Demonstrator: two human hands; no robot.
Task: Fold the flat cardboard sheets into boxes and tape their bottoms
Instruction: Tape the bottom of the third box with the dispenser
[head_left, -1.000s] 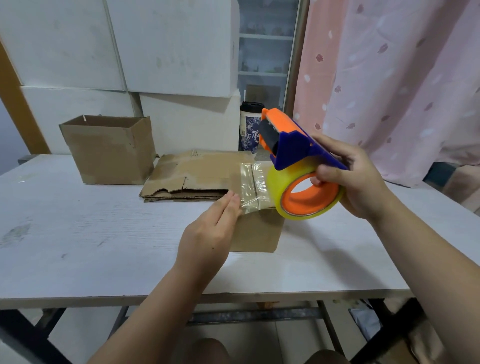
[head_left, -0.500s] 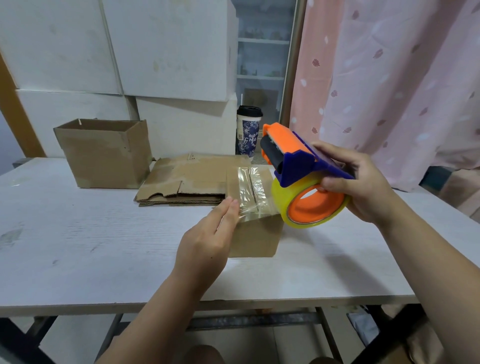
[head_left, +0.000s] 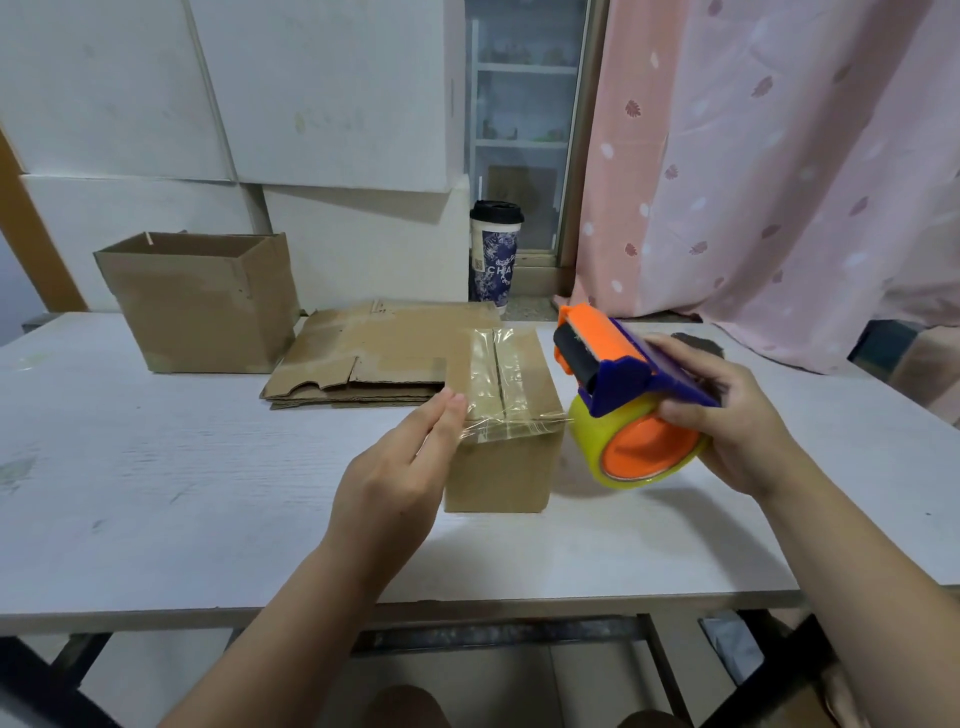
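1. The small box (head_left: 498, 462) is sitting near the middle of the bench (head_left: 156, 467), just in front of the stack of flat sheets (head_left: 374, 358). It is probably bottom-up, with clear tape (head_left: 491, 374) running over its centre seam.
2. The left hand (head_left: 395, 483) is lying open, fingers straight and together. The tips are pressing on the box's near-left top corner, where the tape is folding over the edge.
3. The right hand (head_left: 737, 415) is wrapping round the handle of the tape dispenser (head_left: 623, 374). It is holding it off the bench just right of the box.
4. Wrinkled film is stretching along the near top edge toward the roll. I cannot tell if it is cut or joined.
5. Handling, box: it is looking light, hollow and thin-walled. It is likely going to slide on the smooth bench and dent mid-panel, so bracing at corners and edges is safer.
6. Handling, tape: it is thin, sticky and already creasing. It is going to need tension and flat-finger smoothing outward from the seam.
7. Handling, dispenser: it is rigid plastic, so the handle is the place to hold it. The cutter is probably at the front, but I am not seeing it clearly.
8. An open box (head_left: 202, 306) is standing at the back left of the bench, and a cup (head_left: 493, 254) is standing behind the bench's far edge. Both are well apart from the hands.
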